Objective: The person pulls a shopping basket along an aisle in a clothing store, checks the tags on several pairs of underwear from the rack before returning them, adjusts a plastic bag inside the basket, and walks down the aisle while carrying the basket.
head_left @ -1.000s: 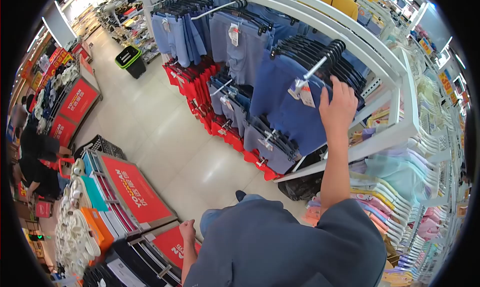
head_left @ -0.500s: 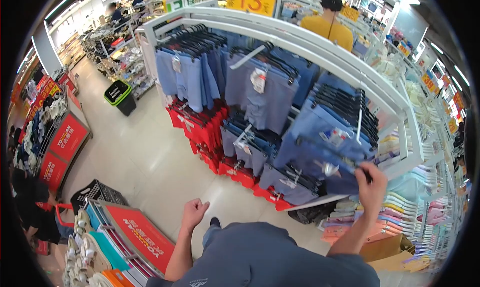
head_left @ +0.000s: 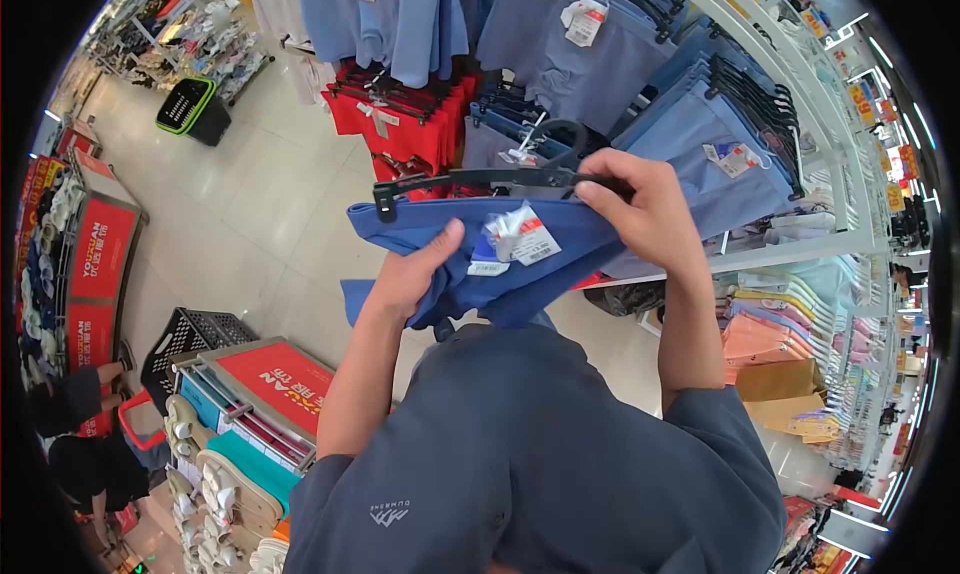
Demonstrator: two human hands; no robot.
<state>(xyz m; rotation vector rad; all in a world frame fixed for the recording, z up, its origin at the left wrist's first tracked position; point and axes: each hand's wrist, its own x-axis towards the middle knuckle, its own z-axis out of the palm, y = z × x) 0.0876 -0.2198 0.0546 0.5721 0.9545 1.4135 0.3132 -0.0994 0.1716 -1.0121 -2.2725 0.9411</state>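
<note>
A pair of blue shorts (head_left: 590,236) is in front of my body, clipped to a black hanger (head_left: 470,179). My right hand (head_left: 648,206) is closed around the right part of the hanger, just below its hook. Gripping the shorts from the left, my left hand (head_left: 412,277) has its thumb on the front, while its other fingers are hidden behind the fabric. White and blue price tags (head_left: 525,236) dangle from the waistband. Behind them, more blue shorts (head_left: 560,54) hang in rows on a white rack (head_left: 800,259).
Red garments (head_left: 400,114) hang on the rack's lower left. Left of me are a shoe stand with a red sign (head_left: 280,379) and a black basket (head_left: 190,339). A green-rimmed basket (head_left: 195,114) stands on the floor. Pastel clothes (head_left: 770,324) hang to the right; two people are at far left.
My right hand has brought the hanger with the shorts from the rack toward my body. My left hand has risen and taken hold of the fabric. The view has tilted down.
</note>
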